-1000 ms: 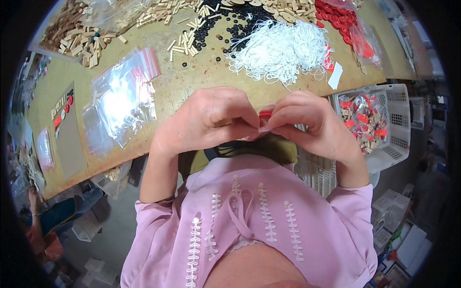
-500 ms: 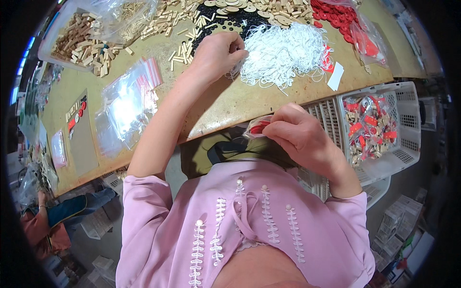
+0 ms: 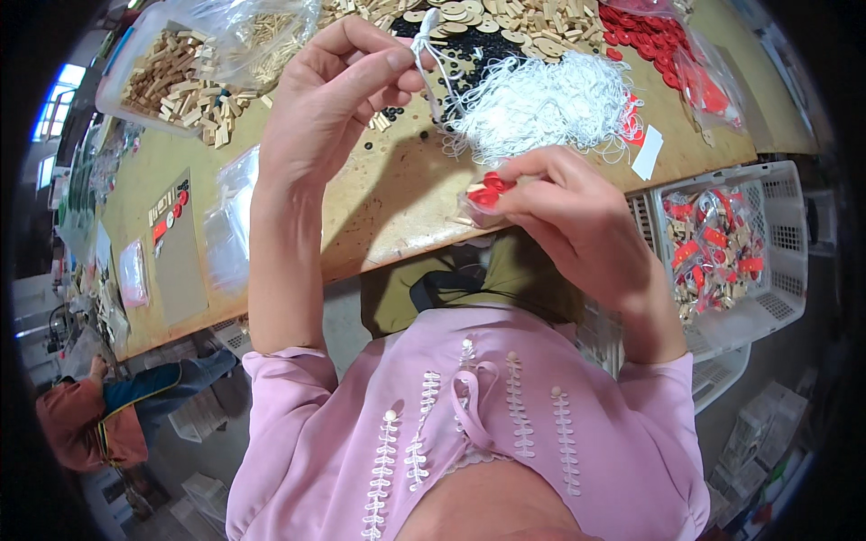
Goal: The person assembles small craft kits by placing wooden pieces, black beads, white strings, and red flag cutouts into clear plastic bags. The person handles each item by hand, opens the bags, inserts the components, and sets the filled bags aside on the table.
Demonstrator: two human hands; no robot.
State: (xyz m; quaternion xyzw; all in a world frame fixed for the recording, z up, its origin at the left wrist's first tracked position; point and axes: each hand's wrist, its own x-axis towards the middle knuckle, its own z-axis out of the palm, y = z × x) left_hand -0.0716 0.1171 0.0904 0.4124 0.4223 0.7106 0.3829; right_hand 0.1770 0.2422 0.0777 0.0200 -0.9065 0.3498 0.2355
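Observation:
My left hand [image 3: 329,95] is raised over the table and pinches a bundle of white string [image 3: 424,41] between thumb and fingertips. Its loose ends dangle beside a big tangled heap of white string [image 3: 546,104]. Closer to the table's front edge, my right hand [image 3: 577,203] grips a small clear plastic bag [image 3: 474,215]. Red round pieces [image 3: 490,187] and some pale wooden bits show inside it. The bag's top is covered by my right fingers.
Black beads [image 3: 474,68], wooden discs [image 3: 469,13] and red pieces [image 3: 645,41] lie at the back. A bin of wooden blocks [image 3: 171,77], empty bags [image 3: 236,216] and a sample card [image 3: 171,261] are leftward. A white basket [image 3: 785,279] of filled bags stands right. Another person [image 3: 90,419] is at far left.
My left hand has lifted off the string heap, bringing a bundle of string up and to the left. My right hand has raised the bag slightly over the table edge.

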